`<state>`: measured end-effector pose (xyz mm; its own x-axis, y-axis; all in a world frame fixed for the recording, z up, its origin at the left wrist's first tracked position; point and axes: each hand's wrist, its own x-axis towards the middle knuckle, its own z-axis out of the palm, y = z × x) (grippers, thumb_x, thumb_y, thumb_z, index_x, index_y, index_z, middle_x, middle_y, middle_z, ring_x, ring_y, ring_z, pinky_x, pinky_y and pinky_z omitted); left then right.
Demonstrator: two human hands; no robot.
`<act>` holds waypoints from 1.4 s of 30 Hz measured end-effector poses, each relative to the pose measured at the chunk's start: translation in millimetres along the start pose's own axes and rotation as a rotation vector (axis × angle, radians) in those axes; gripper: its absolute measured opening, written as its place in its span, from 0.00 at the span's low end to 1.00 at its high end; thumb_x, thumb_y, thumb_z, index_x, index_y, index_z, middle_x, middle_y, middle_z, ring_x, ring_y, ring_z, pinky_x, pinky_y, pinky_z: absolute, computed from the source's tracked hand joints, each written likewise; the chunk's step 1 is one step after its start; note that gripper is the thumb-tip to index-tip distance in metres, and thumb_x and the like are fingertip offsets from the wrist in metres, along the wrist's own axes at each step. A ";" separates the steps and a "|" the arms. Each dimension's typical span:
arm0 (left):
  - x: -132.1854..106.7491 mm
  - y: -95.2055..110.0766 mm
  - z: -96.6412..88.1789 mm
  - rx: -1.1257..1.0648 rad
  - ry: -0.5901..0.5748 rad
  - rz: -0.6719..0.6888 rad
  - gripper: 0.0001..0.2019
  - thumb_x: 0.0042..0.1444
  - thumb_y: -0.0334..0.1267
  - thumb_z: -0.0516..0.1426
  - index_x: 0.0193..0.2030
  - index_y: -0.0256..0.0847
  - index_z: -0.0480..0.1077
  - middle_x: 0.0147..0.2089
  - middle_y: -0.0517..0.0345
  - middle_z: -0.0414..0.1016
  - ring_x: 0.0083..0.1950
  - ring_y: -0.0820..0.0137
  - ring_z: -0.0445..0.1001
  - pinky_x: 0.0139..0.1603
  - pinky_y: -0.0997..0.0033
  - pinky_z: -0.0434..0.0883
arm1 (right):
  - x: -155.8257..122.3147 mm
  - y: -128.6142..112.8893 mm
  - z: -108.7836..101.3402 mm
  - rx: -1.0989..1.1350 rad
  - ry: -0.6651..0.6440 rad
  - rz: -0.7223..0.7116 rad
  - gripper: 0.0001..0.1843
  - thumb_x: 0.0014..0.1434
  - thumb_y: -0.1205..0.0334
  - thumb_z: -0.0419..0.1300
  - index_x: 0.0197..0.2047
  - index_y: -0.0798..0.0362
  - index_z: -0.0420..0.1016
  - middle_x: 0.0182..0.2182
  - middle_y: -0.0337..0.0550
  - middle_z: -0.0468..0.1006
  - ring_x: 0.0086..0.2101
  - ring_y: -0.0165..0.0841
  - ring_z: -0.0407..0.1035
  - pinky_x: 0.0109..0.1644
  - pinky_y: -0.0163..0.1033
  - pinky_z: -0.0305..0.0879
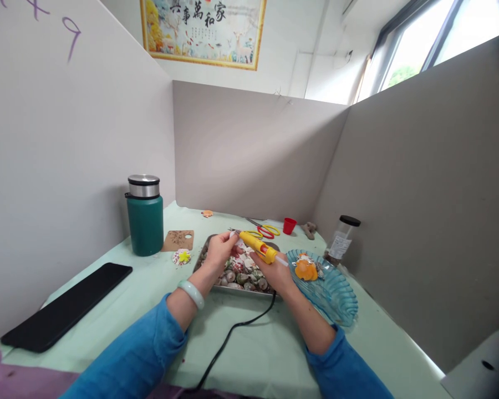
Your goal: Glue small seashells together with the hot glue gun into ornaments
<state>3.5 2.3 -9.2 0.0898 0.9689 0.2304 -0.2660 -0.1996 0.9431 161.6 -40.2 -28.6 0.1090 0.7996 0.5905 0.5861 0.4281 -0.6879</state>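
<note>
My right hand (275,272) is wrapped round a yellow hot glue gun (258,246), a clear glue stick poking out of its back end. The gun's nozzle points left, up against a small whitish piece (235,238), perhaps a shell, pinched in the fingers of my left hand (221,249). Both hands are above a metal tray (243,289) heaped with shells (238,278). A black cord (237,327) runs from below my right hand to the table's front edge. What my left fingers grip is partly hidden by them.
At left stand a green flask (145,221), a brown board (178,240), a shell piece with a yellow star (183,256) and a black slab (69,305). A blue plate (341,299) holds orange shells (306,269). Scissors (270,230), a red cup (289,225) and a jar (341,239) are behind. Partitions surround the table.
</note>
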 end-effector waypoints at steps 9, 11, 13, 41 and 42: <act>1.4 -2.2 0.3 0.058 0.046 0.028 0.15 0.46 0.49 0.62 0.28 0.36 0.72 0.16 0.61 0.69 0.18 0.74 0.67 0.21 0.77 0.63 | -0.2 -2.2 -1.6 -0.008 -0.028 0.014 0.19 0.53 0.45 0.58 0.26 0.54 0.72 0.20 0.39 0.72 0.23 0.31 0.64 0.26 0.34 0.58; 2.1 -3.5 -0.4 0.060 0.047 0.033 0.15 0.46 0.49 0.62 0.29 0.37 0.72 0.16 0.61 0.69 0.18 0.74 0.67 0.21 0.77 0.62 | 0.1 -2.4 -1.8 -0.007 -0.016 0.018 0.19 0.53 0.45 0.59 0.26 0.54 0.72 0.21 0.39 0.72 0.23 0.32 0.65 0.27 0.35 0.59; 2.4 -4.1 -0.7 0.054 0.042 0.039 0.15 0.46 0.49 0.62 0.29 0.37 0.72 0.16 0.61 0.69 0.18 0.74 0.67 0.21 0.77 0.62 | 0.5 -3.1 -2.1 0.001 0.011 0.021 0.19 0.53 0.45 0.59 0.28 0.55 0.73 0.22 0.40 0.73 0.24 0.32 0.66 0.29 0.35 0.61; 5.6 -5.4 -6.4 0.004 0.097 0.063 0.17 0.44 0.49 0.63 0.29 0.35 0.70 0.18 0.61 0.70 0.20 0.74 0.68 0.24 0.76 0.66 | 2.3 2.0 -0.5 0.017 0.025 0.039 0.21 0.53 0.45 0.59 0.32 0.57 0.77 0.24 0.43 0.76 0.26 0.34 0.68 0.31 0.36 0.62; 6.1 -5.8 -6.9 0.003 0.095 0.065 0.17 0.44 0.49 0.63 0.30 0.35 0.71 0.18 0.61 0.70 0.20 0.74 0.68 0.24 0.76 0.66 | 2.4 2.0 -0.5 0.021 0.024 0.039 0.21 0.53 0.46 0.59 0.33 0.57 0.77 0.25 0.43 0.76 0.26 0.34 0.68 0.31 0.36 0.62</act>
<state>-1.0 10.4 -14.8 -0.0184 0.9634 0.2673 -0.2655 -0.2625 0.9277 163.4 -37.6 -28.3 0.1513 0.8055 0.5729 0.5642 0.4055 -0.7192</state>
